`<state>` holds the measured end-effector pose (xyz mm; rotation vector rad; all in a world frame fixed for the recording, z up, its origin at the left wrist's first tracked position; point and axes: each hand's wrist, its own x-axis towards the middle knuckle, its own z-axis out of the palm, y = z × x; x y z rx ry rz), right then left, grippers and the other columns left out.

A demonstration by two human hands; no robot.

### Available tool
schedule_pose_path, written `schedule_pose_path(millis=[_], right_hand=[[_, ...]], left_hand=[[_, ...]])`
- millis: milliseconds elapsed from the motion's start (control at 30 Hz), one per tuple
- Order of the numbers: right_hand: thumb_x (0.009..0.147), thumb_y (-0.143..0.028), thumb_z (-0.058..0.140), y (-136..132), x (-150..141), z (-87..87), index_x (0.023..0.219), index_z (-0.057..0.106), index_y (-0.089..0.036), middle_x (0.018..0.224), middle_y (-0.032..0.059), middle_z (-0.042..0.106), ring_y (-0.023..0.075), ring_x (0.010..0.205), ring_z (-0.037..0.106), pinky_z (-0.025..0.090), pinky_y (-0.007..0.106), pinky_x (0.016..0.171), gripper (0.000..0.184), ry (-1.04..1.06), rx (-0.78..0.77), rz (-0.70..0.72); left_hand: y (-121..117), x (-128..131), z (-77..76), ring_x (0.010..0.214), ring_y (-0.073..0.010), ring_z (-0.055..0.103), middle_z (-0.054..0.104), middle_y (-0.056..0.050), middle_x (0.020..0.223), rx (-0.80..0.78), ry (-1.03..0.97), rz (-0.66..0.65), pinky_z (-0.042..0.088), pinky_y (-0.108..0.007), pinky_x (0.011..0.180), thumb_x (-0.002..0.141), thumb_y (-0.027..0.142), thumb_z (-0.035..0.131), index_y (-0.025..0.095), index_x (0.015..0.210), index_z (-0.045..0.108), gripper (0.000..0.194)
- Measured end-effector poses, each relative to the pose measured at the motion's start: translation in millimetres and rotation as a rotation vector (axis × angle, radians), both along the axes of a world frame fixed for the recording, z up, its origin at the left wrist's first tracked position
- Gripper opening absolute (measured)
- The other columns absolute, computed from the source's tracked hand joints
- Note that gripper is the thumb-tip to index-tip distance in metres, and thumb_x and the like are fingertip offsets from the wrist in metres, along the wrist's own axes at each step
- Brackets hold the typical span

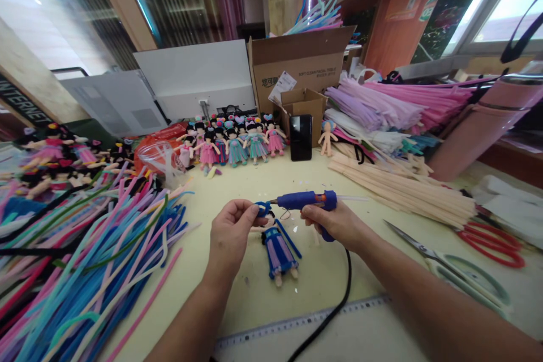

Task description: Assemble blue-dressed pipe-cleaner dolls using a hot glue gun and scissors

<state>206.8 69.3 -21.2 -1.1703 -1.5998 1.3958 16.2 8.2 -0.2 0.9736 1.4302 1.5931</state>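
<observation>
Between the thumb and fingers of my left hand (233, 229) is a looped blue pipe cleaner (263, 209). My right hand (335, 220) grips a blue hot glue gun (303, 200), its nozzle pointing left and at or very near the loop; I cannot tell whether they touch. Just below lies a pipe-cleaner doll (280, 251) with a blue and lilac dress and dark hair, its head partly hidden behind the loop and my fingers. A blue strand runs down along the doll's right side. The gun's black cord (345, 288) trails toward the table's front edge.
Loose coloured pipe cleaners (127, 237) cover the left side. Finished dolls (237, 141), a phone (301, 138) and a cardboard box (297, 56) stand at the back. Beige pipe cleaners (403, 189), scissors (445, 266) and a pink bottle (479, 119) lie right; a ruler (297, 321) lies in front.
</observation>
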Motion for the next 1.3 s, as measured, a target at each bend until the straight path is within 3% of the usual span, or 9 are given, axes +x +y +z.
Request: schedule_pose_path(millis=[267,433,567,667,733,800,900,1067,1300], right_hand=[[0.075,-0.052,0.055,25.9,23.9,2.4,0.077,0.066,-0.018,0.057,0.0002,0.055,0.0115,0.046,0.049,0.04,0.024,0.045,0.037,-0.331,0.051,-0.284],[0.082,-0.051,0.047,44.9,40.6,-11.0,0.09,0.067,-0.017,0.068,0.0056,0.063,0.0184,0.064,0.06,0.041,0.026,0.056,0.04,-0.671,0.226,-0.288],[0.08,-0.053,0.051,31.8,59.6,-1.0,0.079,0.066,-0.016,0.079,0.0118,0.067,0.0226,0.075,0.061,0.038,0.027,0.059,0.04,-0.928,0.371,-0.251],[0.078,-0.053,0.053,6.5,72.8,17.4,0.066,0.062,-0.017,0.069,0.0107,0.064,0.022,0.066,0.058,0.034,0.029,0.055,0.039,-1.012,0.363,-0.253],[0.081,-0.047,0.051,-10.6,69.2,28.9,0.061,0.059,-0.019,0.061,0.0062,0.06,0.018,0.059,0.055,0.034,0.028,0.053,0.035,-0.862,0.401,-0.156],[0.081,-0.037,0.051,-22.3,51.6,36.4,0.063,0.059,-0.019,0.059,0.0026,0.059,0.0142,0.056,0.053,0.036,0.025,0.052,0.028,-0.564,0.404,0.015],[0.077,-0.026,0.054,-25.3,9.2,38.3,0.076,0.062,-0.017,0.065,0.0004,0.06,0.0106,0.054,0.054,0.041,0.021,0.047,0.012,-0.249,0.237,0.156],[0.073,-0.024,0.059,-11.0,-38.9,25.0,0.075,0.058,-0.016,0.061,-0.0016,0.059,0.0096,0.052,0.056,0.042,0.018,0.041,0.009,0.021,0.072,0.145],[0.072,-0.023,0.057,-5.5,-37.3,6.2,0.069,0.055,-0.015,0.058,-0.0032,0.057,0.0071,0.048,0.054,0.043,0.017,0.041,0.009,0.153,0.088,0.111]], left_hand=[[3.4,-1.6,-3.4,0.047,-0.0071,0.054,0.059,0.005,0.05,-0.008,-0.105,-0.036,0.041,-0.017,0.048,0.062,0.027,0.073,0.015,0.066,0.063,0.016],[2.8,0.3,-6.5,0.047,-0.0067,0.052,0.06,0.004,0.053,-0.023,-0.294,-0.118,0.04,-0.018,0.047,0.059,0.028,0.075,0.015,0.066,0.061,0.02],[1.1,0.9,-2.7,0.049,-0.0072,0.057,0.063,0.003,0.056,-0.042,-0.405,-0.137,0.044,-0.018,0.049,0.056,0.026,0.078,0.016,0.066,0.059,0.024],[-0.6,1.9,1.6,0.051,-0.0078,0.06,0.066,0.002,0.059,-0.056,-0.472,-0.153,0.047,-0.018,0.052,0.058,0.022,0.076,0.016,0.067,0.058,0.021],[-1.7,3.9,2.8,0.052,-0.0084,0.061,0.067,0.001,0.06,-0.077,-0.505,-0.175,0.048,-0.018,0.052,0.061,0.019,0.074,0.016,0.067,0.058,0.017],[-2.5,6.9,2.2,0.052,-0.0086,0.062,0.068,0.0,0.061,-0.102,-0.532,-0.2,0.049,-0.018,0.052,0.065,0.016,0.071,0.016,0.067,0.059,0.012],[-3.4,10.8,-0.8,0.052,-0.0081,0.062,0.069,-0.001,0.062,-0.137,-0.558,-0.231,0.051,-0.018,0.053,0.069,0.011,0.067,0.015,0.066,0.059,0.009],[-2.2,11.7,-6.7,0.052,-0.0077,0.063,0.07,-0.001,0.064,-0.156,-0.54,-0.27,0.052,-0.018,0.054,0.07,0.012,0.068,0.014,0.066,0.061,0.009],[1.3,12.8,-10.6,0.05,-0.0079,0.061,0.069,-0.001,0.064,-0.185,-0.474,-0.254,0.05,-0.018,0.052,0.067,0.018,0.072,0.015,0.068,0.061,0.012]])
